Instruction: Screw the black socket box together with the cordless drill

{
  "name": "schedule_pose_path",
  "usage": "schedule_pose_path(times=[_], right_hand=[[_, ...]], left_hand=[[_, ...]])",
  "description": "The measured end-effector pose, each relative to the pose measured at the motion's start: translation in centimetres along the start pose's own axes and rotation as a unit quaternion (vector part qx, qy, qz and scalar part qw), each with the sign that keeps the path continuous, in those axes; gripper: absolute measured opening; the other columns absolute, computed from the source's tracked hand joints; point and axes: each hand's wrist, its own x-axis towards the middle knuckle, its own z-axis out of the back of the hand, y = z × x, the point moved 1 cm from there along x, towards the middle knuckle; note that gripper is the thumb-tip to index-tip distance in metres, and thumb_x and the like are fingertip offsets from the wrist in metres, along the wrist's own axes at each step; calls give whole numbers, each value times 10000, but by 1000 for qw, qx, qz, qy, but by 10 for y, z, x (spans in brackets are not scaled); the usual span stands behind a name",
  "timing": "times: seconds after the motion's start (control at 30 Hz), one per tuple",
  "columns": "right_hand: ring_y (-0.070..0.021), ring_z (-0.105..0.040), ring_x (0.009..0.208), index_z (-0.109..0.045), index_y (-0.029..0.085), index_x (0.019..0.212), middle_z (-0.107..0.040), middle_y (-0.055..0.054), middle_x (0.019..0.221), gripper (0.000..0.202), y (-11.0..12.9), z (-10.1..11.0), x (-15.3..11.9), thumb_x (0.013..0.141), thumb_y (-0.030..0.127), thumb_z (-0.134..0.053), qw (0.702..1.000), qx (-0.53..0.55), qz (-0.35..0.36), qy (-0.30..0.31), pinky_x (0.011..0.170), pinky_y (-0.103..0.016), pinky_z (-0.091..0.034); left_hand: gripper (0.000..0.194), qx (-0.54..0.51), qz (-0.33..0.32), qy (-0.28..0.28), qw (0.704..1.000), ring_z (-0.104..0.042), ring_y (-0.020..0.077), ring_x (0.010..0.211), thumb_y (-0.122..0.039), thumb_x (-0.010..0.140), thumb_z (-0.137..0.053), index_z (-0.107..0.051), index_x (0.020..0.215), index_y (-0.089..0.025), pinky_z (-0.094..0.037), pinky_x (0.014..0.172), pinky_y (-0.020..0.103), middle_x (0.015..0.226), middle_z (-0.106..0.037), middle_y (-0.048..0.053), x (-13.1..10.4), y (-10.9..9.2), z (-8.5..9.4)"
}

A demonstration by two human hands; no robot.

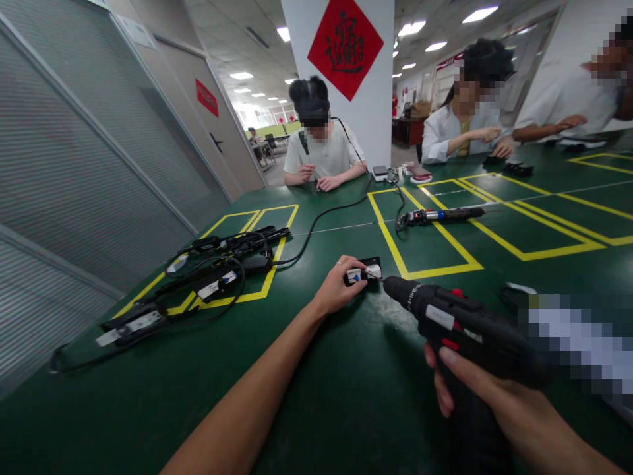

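Note:
My right hand (475, 376) is wrapped round the grip of a black cordless drill (465, 323), which points left and away from me. Its thin bit reaches a small black housing (376, 265) with white and blue parts inside, lying on the green table. Whether the bit touches a screw there is too small to tell. My left hand (341, 287) closes on the near left side of that housing, thumb and fingers at its edge.
Black cabled devices (212, 277) lie on the left in yellow tape outlines. A pen-shaped tool (445, 215) with a cord rests beyond the drill. A black cable (321, 214) crosses the table. A co-worker (324, 145) sits opposite; others (467, 125) work at the right.

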Motion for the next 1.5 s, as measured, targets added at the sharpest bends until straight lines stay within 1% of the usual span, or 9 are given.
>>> schedule_pose_path(times=[0.13,0.3,0.53,0.67,0.83,1.0,1.23,1.5], right_hand=[[-190,-601,567,-657,212,880,-666,1,556,314,-1,0,1,853,498,-531,1000,-2,11,-4,621,-318,-450],[-189,-585,542,-635,213,914,-646,8,541,297,-3,-1,3,869,478,-509,1000,9,12,10,613,-329,-449],[-198,-600,554,-657,224,846,-650,1,547,297,-1,-1,2,851,491,-529,1000,8,8,2,609,-324,-448],[-180,-595,556,-652,216,854,-649,7,562,288,1,-1,0,858,481,-539,1000,16,14,5,616,-307,-445],[-175,-587,541,-645,219,827,-648,15,545,282,0,-2,-2,848,484,-552,1000,11,2,-12,608,-296,-454],[-186,-596,573,-641,227,866,-658,11,577,283,-1,-1,1,867,486,-527,1000,15,11,7,643,-320,-440],[-177,-588,580,-633,230,856,-650,12,577,271,-1,0,1,883,473,-516,1000,10,2,6,654,-321,-434],[-163,-583,564,-623,232,895,-646,21,570,255,-3,0,2,898,456,-501,999,22,11,27,634,-294,-442]], left_hand=[[272,-2,4,4,1000,-511,200,1079,-196,764,-614,-600,1035,-199,-386,999,375,1093,-524,69,0,1,1],[279,-8,-1,1,1000,-511,197,1074,-205,763,-622,-603,1042,-201,-382,1004,377,1092,-526,69,0,2,1],[261,3,6,3,1000,-493,206,1126,-216,773,-610,-613,1034,-204,-376,1018,387,1111,-523,70,0,5,-1],[255,1,7,4,1000,-482,206,1150,-236,783,-605,-612,1036,-207,-367,1030,385,1117,-523,69,0,6,-1],[258,-2,7,2,1000,-473,203,1168,-237,785,-601,-613,1040,-202,-359,1038,374,1131,-521,73,-1,7,-1],[254,1,8,-1,1000,-485,206,1156,-234,786,-599,-617,1038,-202,-368,1029,379,1124,-524,73,-1,7,-1],[252,3,9,0,1000,-482,208,1158,-235,793,-597,-615,1042,-201,-367,1030,384,1127,-521,77,-1,6,-1],[256,6,3,2,1000,-479,203,1156,-231,795,-594,-613,1049,-201,-368,1027,374,1122,-525,72,-1,8,-1]])
